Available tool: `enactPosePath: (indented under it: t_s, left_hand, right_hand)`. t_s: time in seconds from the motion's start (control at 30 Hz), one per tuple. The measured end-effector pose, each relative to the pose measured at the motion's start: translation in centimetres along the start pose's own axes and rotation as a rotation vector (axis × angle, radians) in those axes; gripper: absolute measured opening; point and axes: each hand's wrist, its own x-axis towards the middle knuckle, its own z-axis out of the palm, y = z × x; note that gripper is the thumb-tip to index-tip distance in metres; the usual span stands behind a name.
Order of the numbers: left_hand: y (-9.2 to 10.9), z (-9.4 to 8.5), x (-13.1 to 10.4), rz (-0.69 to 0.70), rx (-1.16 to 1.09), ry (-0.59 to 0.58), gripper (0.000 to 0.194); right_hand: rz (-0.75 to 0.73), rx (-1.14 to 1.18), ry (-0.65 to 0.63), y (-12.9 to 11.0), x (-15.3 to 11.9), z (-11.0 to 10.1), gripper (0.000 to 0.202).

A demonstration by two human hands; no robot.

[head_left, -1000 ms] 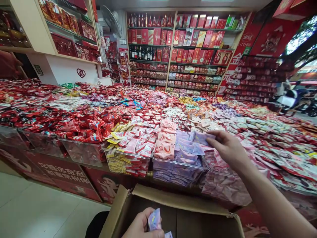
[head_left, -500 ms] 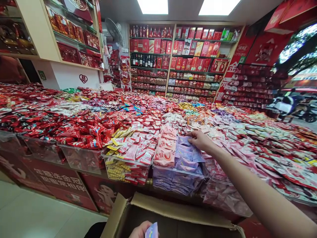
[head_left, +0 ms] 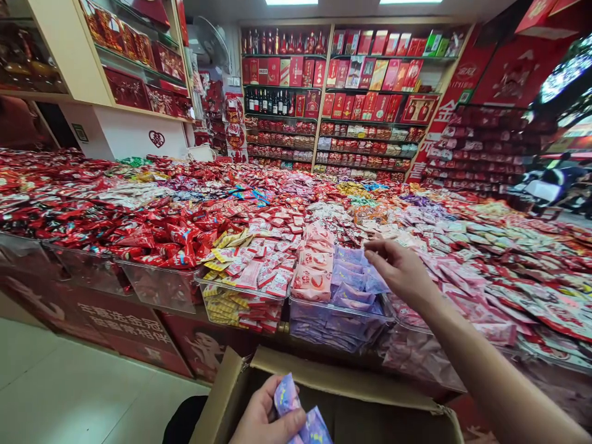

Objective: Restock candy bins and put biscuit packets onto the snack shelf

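My left hand point(head_left: 266, 410) is closed on a few small purple packets point(head_left: 287, 396) over an open cardboard box point(head_left: 300, 373). Slightly curled and apart, the fingers of my right hand point(head_left: 401, 271) hover at the right rear of a clear plastic bin point(head_left: 340, 311); nothing shows in them. In that bin, purple packets point(head_left: 350, 277) lie in rows on the right side, beside a column of pink packets point(head_left: 312, 277) on the left. More purple ones show through the bin's front wall.
Left of this bin stands another with yellow and red-white packets point(head_left: 245, 308). Red packets point(head_left: 157, 240) heap farther left, and pink packets point(head_left: 462, 293) spread to the right. Shelves point(head_left: 326, 92) with bottles and red boxes line the back. Tiled floor point(head_left: 69, 382) shows at lower left.
My right hand has lifted off the purple packets and drawn slightly right. My left hand has risen farther into view, showing more purple packets. The view has tilted down a little.
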Motion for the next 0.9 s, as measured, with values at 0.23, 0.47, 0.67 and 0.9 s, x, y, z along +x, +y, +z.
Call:
enactPosePath:
  t_s: [0.23,0.47,0.67,0.9]
  left_hand:
    - [4.0,4.2,0.4,0.124,-0.024,-0.047,0.037]
    - [4.9,5.2,0.5,0.153,-0.003,-0.017,0.037]
    - [4.6,6.0,0.1,0.132,0.055,-0.117,0.036]
    - [4.5,6.2,0.4,0.152,0.109,-0.081,0.038]
  right_hand:
    - [0.264,0.466,-0.592,-2.3,-14.5,4.3,0.028]
    - [0.484,0.637,-0.247,-0.6,-14.7,3.3,0.033]
    - [0.550,0.851,-0.145,-0.7,-15.0,4.1,0.029]
    - [0.563,0.882,-0.139,-0.8,-15.7,4.9,0.027]
